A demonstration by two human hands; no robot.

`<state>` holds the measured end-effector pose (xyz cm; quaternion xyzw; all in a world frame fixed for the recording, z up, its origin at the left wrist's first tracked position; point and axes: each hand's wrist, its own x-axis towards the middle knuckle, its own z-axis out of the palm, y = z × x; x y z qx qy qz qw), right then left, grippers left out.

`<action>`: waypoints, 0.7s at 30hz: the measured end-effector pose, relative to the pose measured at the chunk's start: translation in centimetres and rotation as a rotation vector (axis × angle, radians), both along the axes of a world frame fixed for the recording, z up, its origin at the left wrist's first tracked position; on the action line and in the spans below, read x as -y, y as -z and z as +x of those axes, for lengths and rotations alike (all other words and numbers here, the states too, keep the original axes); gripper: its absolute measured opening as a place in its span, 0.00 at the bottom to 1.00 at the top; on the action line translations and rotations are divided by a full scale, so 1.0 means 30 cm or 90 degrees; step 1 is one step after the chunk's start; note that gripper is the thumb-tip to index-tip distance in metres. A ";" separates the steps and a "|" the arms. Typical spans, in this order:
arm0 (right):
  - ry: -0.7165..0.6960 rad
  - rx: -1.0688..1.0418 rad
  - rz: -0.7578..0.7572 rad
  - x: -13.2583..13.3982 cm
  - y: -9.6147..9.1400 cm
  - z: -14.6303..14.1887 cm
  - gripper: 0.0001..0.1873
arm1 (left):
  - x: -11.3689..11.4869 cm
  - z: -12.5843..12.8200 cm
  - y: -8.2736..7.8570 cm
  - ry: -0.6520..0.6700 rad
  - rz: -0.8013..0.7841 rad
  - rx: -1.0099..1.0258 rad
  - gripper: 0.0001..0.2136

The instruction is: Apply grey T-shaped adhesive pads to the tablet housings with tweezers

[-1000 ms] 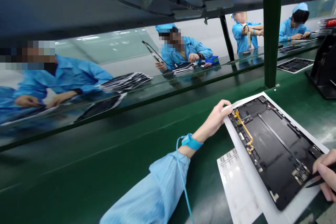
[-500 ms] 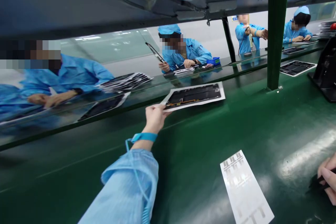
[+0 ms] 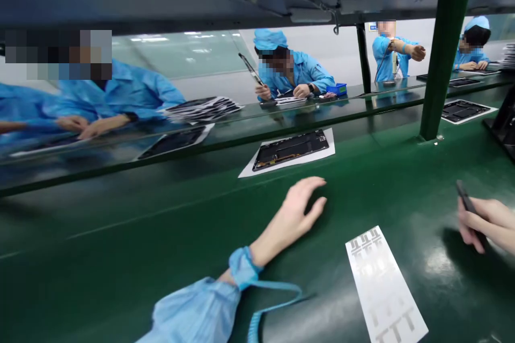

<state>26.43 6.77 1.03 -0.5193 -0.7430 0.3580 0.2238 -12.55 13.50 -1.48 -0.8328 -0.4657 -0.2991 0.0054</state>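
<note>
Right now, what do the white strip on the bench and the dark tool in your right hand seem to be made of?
The white strip looks like glossy paper or plastic film: it shines under the lights, with grey patterned shapes. The dark tool in the right hand looks black, possibly plastic or coated metal; too blurred to tell.

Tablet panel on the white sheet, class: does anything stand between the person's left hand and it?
Nothing visible does. The left hand rests on the green bench top just short of the black panel on its white sheet, with only green surface between them. The printed white strip lies off to the right, outside that path.
</note>
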 end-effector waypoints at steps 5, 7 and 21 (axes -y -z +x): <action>-0.144 0.312 0.217 -0.219 -0.012 -0.253 0.07 | 0.156 0.192 -0.029 0.284 -0.019 -0.079 0.14; -0.193 0.333 0.248 -0.261 0.010 -0.349 0.04 | 0.166 0.215 -0.038 0.339 -0.021 -0.092 0.13; -0.307 0.359 0.307 -0.287 0.036 -0.419 0.04 | 0.165 0.221 -0.040 0.362 -0.031 -0.109 0.12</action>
